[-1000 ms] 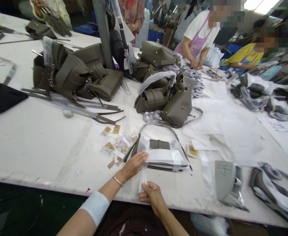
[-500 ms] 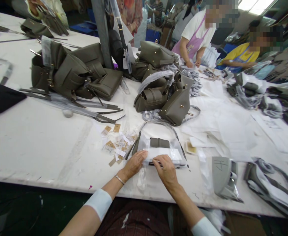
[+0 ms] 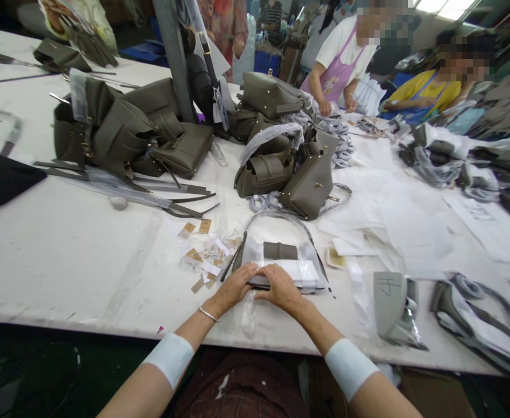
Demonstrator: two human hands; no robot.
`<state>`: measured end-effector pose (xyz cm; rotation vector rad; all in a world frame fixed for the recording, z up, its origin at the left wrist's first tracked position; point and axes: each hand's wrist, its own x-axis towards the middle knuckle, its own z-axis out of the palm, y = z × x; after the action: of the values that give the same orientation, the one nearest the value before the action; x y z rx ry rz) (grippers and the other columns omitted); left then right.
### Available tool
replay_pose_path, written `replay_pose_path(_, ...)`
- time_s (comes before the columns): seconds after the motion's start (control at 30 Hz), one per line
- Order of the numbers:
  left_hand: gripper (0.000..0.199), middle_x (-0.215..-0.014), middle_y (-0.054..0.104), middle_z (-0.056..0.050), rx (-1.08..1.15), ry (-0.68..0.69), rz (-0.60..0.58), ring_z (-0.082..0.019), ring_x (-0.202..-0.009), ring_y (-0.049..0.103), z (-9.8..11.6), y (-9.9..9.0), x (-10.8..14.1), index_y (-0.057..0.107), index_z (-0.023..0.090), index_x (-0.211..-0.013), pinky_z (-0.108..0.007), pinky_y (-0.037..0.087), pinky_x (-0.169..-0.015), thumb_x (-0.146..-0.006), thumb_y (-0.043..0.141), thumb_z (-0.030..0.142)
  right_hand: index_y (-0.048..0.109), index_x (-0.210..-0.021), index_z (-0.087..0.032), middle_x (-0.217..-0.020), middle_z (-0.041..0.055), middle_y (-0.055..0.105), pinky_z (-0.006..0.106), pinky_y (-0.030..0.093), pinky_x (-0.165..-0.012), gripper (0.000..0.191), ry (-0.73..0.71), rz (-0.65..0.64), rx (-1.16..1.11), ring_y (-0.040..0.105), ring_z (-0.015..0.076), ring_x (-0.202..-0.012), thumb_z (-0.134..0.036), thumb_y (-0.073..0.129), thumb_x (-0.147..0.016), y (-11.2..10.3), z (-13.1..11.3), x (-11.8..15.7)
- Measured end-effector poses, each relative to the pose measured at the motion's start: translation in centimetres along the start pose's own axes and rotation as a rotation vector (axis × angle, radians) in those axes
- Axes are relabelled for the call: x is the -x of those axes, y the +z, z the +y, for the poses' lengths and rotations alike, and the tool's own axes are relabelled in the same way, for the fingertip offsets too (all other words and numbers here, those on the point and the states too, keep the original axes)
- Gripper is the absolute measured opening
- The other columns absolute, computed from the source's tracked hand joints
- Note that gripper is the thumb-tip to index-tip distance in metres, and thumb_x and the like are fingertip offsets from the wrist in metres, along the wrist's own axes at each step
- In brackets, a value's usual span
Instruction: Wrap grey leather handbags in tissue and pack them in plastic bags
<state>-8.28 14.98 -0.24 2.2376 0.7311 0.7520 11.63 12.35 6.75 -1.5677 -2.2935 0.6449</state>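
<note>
A dark olive handbag (image 3: 233, 261) lies on the table in front of me, its front covered by translucent wrapping and a white sheet (image 3: 296, 270). A small flap (image 3: 280, 251) shows through the wrapping, and the plastic-wrapped strap (image 3: 276, 215) arches away behind. My left hand (image 3: 237, 283) grips the bag's near edge, fingers on top and thumb lower. Beside it my right hand (image 3: 279, 285) holds the same edge, its fingertips close to the left ones. Both palms hide part of that edge.
Paper tags (image 3: 205, 255) lie left of the bag. More handbags (image 3: 307, 186) and loose straps (image 3: 185, 203) are heaped beyond. To the right are a wrapped grey piece (image 3: 390, 305), another bag (image 3: 459, 325) and white sheets (image 3: 412, 232). A post (image 3: 174, 64) rises behind; co-workers (image 3: 337, 58) stand across.
My right hand has shifted left along the bag's near edge until its fingertips lie close to my left hand's. The left hand stays on the edge. The view has shifted slightly.
</note>
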Motion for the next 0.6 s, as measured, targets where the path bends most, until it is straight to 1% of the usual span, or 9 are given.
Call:
replay_pose_path(0.03, 0.053, -0.138, 0.053, -0.013, 0.006, -0.012, 0.018, -0.025, -0.134, 0.046, 0.0, 0.1, 0.0, 0.041, 0.019, -0.139, -0.05, 0.043, -0.11, -0.088, 0.051, 0.008, 0.065, -0.102, -0.018, -0.094, 0.0079, 0.067, 0.038, 0.047, -0.08, 0.039, -0.012, 0.004, 0.041, 0.058, 0.0253, -0.09, -0.035, 0.083, -0.07, 0.1, -0.1, 0.0)
replay_pose_path(0.13, 0.05, -0.135, 0.055, -0.014, 0.011, -0.022, 0.07, -0.025, -0.131, 0.049, 0.0, 0.3, 0.2, 0.041, 0.018, -0.136, -0.049, 0.045, -0.108, -0.088, 0.052, 0.009, 0.066, -0.086, -0.02, -0.084, 0.0061, 0.066, 0.036, 0.047, -0.077, 0.004, -0.038, 0.098, 0.038, 0.058, 0.0217, -0.082, -0.024, 0.066, -0.087, 0.4, 0.0, 0.3)
replay_pose_path(0.2, 0.045, -0.135, 0.055, -0.014, 0.01, -0.003, 0.08, -0.025, -0.131, 0.049, 0.0, 0.3, 0.2, 0.043, 0.018, -0.132, -0.049, 0.046, -0.107, -0.088, 0.052, 0.009, 0.066, -0.082, -0.02, -0.083, 0.0063, 0.067, 0.035, 0.049, -0.078, 0.014, -0.075, 0.201, -0.054, 0.059, 0.0204, -0.083, -0.019, 0.056, -0.092, 0.4, 0.3, 0.6)
replay_pose_path(0.27, 0.041, -0.135, 0.055, -0.014, 0.006, 0.014, 0.077, -0.025, -0.131, 0.049, 0.0, 0.2, 0.2, 0.046, 0.018, -0.126, -0.048, 0.046, -0.107, -0.087, 0.051, 0.006, 0.067, -0.086, -0.02, -0.093, 0.008, 0.069, 0.037, 0.051, -0.084, 0.015, -0.132, 0.281, -0.143, 0.06, 0.0212, -0.093, -0.018, 0.054, -0.093, 0.2, 0.6, 1.0)
replay_pose_path(0.3, 0.041, -0.134, 0.055, -0.014, 0.001, 0.013, 0.072, -0.024, -0.131, 0.049, 0.0, 0.1, 0.1, 0.046, 0.018, -0.124, -0.048, 0.046, -0.107, -0.086, 0.051, 0.005, 0.067, -0.089, -0.02, -0.097, 0.0084, 0.07, 0.038, 0.051, -0.088, 0.014, -0.163, 0.303, -0.172, 0.061, 0.0218, -0.099, -0.018, 0.054, -0.093, 0.2, 0.7, 1.2)
replay_pose_path(0.37, 0.041, -0.133, 0.055, -0.014, -0.013, -0.001, 0.054, -0.024, -0.13, 0.05, 0.0, 0.0, 0.0, 0.047, 0.018, -0.121, -0.048, 0.046, -0.106, -0.084, 0.05, 0.002, 0.068, -0.094, -0.021, -0.099, 0.0076, 0.072, 0.041, 0.05, -0.095, 0.015, -0.207, 0.324, -0.2, 0.06, 0.0222, -0.108, -0.016, 0.055, -0.093, 0.6, 0.5, 1.6)
replay_pose_path(0.5, 0.038, -0.13, 0.058, -0.013, -0.078, 0.02, 0.018, -0.023, -0.129, 0.051, 0.1, -0.2, -0.4, 0.051, 0.017, -0.115, -0.046, 0.047, -0.106, -0.081, 0.048, -0.001, 0.07, -0.097, -0.022, -0.097, 0.0059, 0.074, 0.045, 0.05, -0.099, 0.016, -0.171, 0.373, -0.183, 0.065, 0.0211, -0.103, -0.018, 0.055, -0.093, 2.1, 0.0, 2.1)
replay_pose_path(0.57, 0.034, -0.127, 0.059, -0.014, -0.15, 0.066, 0.03, -0.022, -0.128, 0.052, 0.3, -0.3, -0.5, 0.052, 0.015, -0.111, -0.044, 0.049, -0.105, -0.082, 0.046, -0.002, 0.071, -0.097, -0.023, -0.098, 0.0062, 0.074, 0.047, 0.049, -0.101, 0.016, -0.168, 0.394, -0.176, 0.066, 0.0206, -0.1, -0.019, 0.056, -0.093, 2.8, 0.1, 2.4)
replay_pose_path(0.6, 0.031, -0.124, 0.06, -0.014, -0.195, 0.092, 0.044, -0.022, -0.126, 0.053, 0.5, -0.3, -0.5, 0.053, 0.015, -0.109, -0.044, 0.05, -0.104, -0.084, 0.045, -0.001, 0.071, -0.098, -0.023, -0.098, 0.0063, 0.074, 0.047, 0.049, -0.101, 0.016, -0.19, 0.398, -0.177, 0.067, 0.0203, -0.1, -0.018, 0.057, -0.093, 3.0, 0.2, 2.6)
